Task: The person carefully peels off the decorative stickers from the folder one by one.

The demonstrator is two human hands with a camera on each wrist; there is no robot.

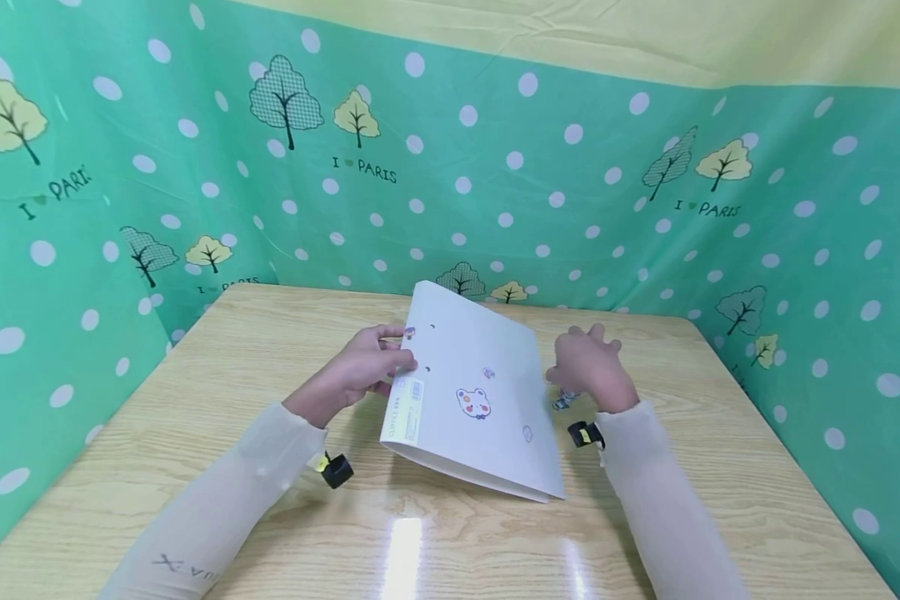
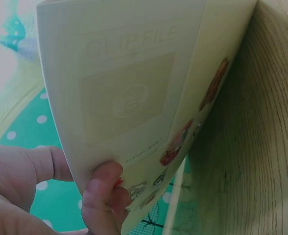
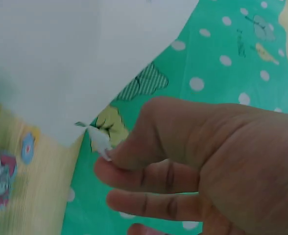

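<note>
White stickered plastic clip file (image 1: 474, 392) propped half open on the pale wooden table (image 1: 217, 467)

The near cover edge is pinched by the left hand (image 1: 360, 371); the right hand (image 1: 591, 367), apart, pinches a small white paper scrap (image 3: 100, 139). The file is judged light, thin, flexible and slick, best gripped at the spine or edges

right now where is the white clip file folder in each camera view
Head: the white folder sits mid-table, tilted, its left edge gripped by the left hand.
Left wrist: folder fills the upper frame, thumb on its edge.
Right wrist: folder fills the upper left.
Shared landmark: the wooden table; in the right wrist view the yellowish patch at lower left may be it.
</note>
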